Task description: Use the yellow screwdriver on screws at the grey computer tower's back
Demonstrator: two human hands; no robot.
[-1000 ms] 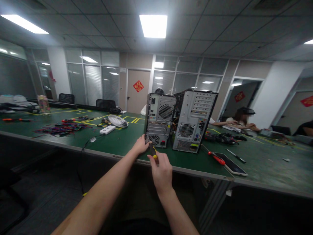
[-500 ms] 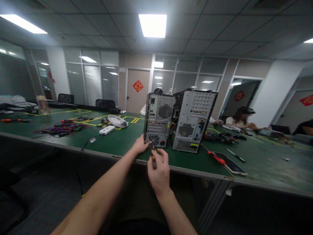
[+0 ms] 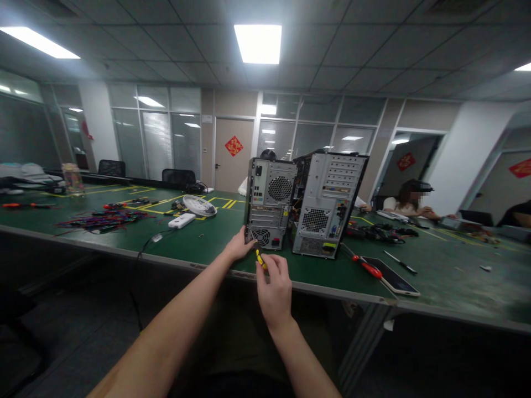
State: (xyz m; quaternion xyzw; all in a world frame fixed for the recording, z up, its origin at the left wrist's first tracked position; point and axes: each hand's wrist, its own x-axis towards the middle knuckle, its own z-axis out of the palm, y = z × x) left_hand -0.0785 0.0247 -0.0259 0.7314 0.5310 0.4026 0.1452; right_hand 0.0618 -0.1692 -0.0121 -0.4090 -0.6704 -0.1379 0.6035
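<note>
Two grey computer towers stand rear-side toward me on the green table (image 3: 199, 243). My left hand (image 3: 239, 247) rests against the lower left corner of the left tower (image 3: 270, 203), fingers curled on its edge. My right hand (image 3: 274, 287) is closed on a small yellow-and-black screwdriver (image 3: 260, 258), whose tip points at the bottom of that tower near its fan grille. The right tower (image 3: 327, 203) stands beside it with its side open.
A red-handled screwdriver (image 3: 365, 265) and a phone (image 3: 392, 282) lie right of the towers. Cables (image 3: 103, 220), a white fan (image 3: 199, 205) and a white device (image 3: 181, 220) lie to the left. A person (image 3: 410, 202) sits at the far right.
My right hand has turned and shifted slightly on the screwdriver, so more of the yellow handle shows now. My left hand stays on the tower's corner.
</note>
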